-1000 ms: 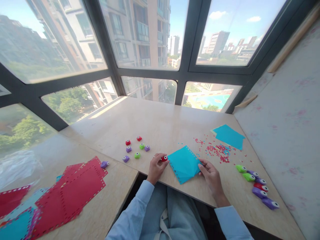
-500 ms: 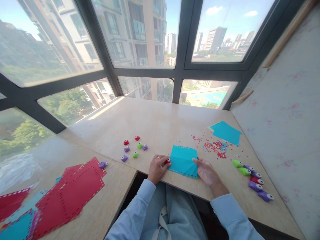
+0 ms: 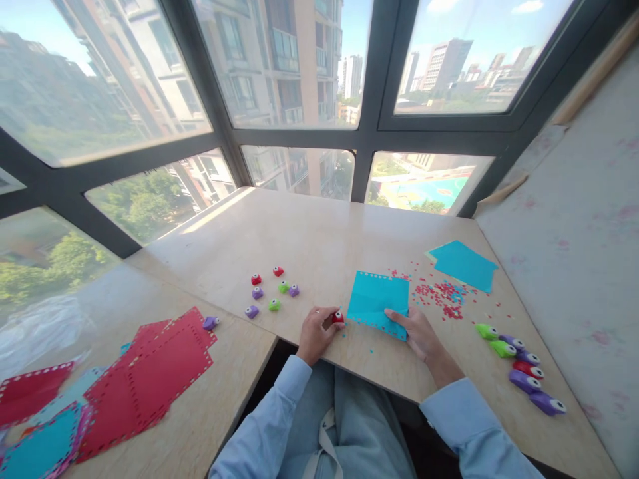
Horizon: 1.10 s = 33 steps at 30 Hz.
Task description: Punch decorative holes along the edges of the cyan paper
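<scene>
My left hand (image 3: 316, 334) is closed around a small red craft punch (image 3: 338, 318) with an eye-like round top, low over the table by its front edge. Just right of it, my right hand (image 3: 419, 331) pinches a blue paper sheet (image 3: 378, 297) at its lower right, thumb on top and the other fingers underneath. Small holes run along the sheet's top and bottom edges. Between the punch and the sheet's left edge there is a gap. A few tiny blue paper bits (image 3: 371, 351) lie on the table below the sheet.
Small red, purple and green punches (image 3: 274, 305) stand left of centre; larger ones (image 3: 525, 381) line the right. Red and blue confetti (image 3: 449, 293) lies before more blue paper (image 3: 464, 265). Punched red sheets (image 3: 150, 379) and clear plastic (image 3: 40, 332) cover the left. Windows border the table (image 3: 309, 226).
The blue sheet has moved up and right, away from the red punch, in my right hand. Blue bits now show on the table where it was. The camera view has shifted slightly.
</scene>
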Available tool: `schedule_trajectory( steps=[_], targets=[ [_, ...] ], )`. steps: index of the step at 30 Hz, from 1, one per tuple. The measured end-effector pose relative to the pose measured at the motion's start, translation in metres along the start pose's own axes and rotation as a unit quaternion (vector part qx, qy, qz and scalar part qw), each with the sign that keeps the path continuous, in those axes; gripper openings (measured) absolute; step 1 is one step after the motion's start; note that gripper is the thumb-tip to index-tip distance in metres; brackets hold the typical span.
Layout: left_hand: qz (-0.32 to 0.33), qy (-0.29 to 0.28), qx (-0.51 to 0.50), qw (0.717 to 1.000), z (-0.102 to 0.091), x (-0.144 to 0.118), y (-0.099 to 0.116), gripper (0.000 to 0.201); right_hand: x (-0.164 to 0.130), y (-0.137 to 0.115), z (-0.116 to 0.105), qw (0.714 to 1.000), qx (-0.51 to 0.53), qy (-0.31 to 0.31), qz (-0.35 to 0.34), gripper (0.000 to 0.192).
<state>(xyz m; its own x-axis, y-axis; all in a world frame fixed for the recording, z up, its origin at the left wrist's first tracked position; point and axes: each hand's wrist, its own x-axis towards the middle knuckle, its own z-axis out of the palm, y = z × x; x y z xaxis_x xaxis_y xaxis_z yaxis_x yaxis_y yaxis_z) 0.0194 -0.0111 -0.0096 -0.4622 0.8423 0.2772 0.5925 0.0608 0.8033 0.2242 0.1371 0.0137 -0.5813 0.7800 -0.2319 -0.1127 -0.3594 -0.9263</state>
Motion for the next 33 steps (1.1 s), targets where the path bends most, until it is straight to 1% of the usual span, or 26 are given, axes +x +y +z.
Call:
schedule_trajectory(
  steps=[3, 7, 13, 16, 22, 27, 30, 33],
  targets=[
    [-0.021, 0.002, -0.02, 1.0, 0.0011, -0.0003, -0.0003, 0.028, 0.0011, 0.0021, -0.0001, 1.0, -0.018, -0.005, 0.01, 0.055],
    [-0.044, 0.003, -0.062, 0.997, -0.0002, -0.0009, 0.0007, 0.023, 0.0023, 0.0055, -0.001, 0.998, -0.056, 0.007, 0.012, 0.059],
    [-0.041, -0.022, -0.103, 0.994, -0.0044, -0.0002, 0.005, 0.017, -0.0003, 0.0033, -0.0007, 0.998, -0.057, 0.004, 0.015, 0.062],
    [-0.045, -0.024, -0.112, 0.992, -0.0047, 0.0001, 0.0061, 0.017, -0.0009, 0.0038, -0.0005, 0.997, -0.073, 0.005, 0.013, 0.064],
    [-0.042, -0.027, -0.085, 0.995, -0.0058, -0.0006, 0.0081, 0.018, -0.0004, 0.0089, -0.0036, 0.996, -0.091, 0.021, 0.003, 0.065],
    [-0.036, -0.023, -0.061, 0.997, -0.0066, -0.0014, 0.009, 0.023, -0.0021, 0.0075, -0.0046, 0.992, -0.122, 0.016, -0.007, 0.065],
    [-0.027, -0.025, -0.045, 0.998, -0.006, -0.0015, 0.0083, 0.025, -0.0028, 0.0057, -0.004, 0.991, -0.136, 0.012, -0.004, 0.066],
    [-0.01, -0.029, -0.032, 0.999, -0.0049, -0.0016, 0.0071, 0.028, -0.0026, 0.006, -0.0047, 0.989, -0.147, 0.021, 0.002, 0.068]
  ],
)
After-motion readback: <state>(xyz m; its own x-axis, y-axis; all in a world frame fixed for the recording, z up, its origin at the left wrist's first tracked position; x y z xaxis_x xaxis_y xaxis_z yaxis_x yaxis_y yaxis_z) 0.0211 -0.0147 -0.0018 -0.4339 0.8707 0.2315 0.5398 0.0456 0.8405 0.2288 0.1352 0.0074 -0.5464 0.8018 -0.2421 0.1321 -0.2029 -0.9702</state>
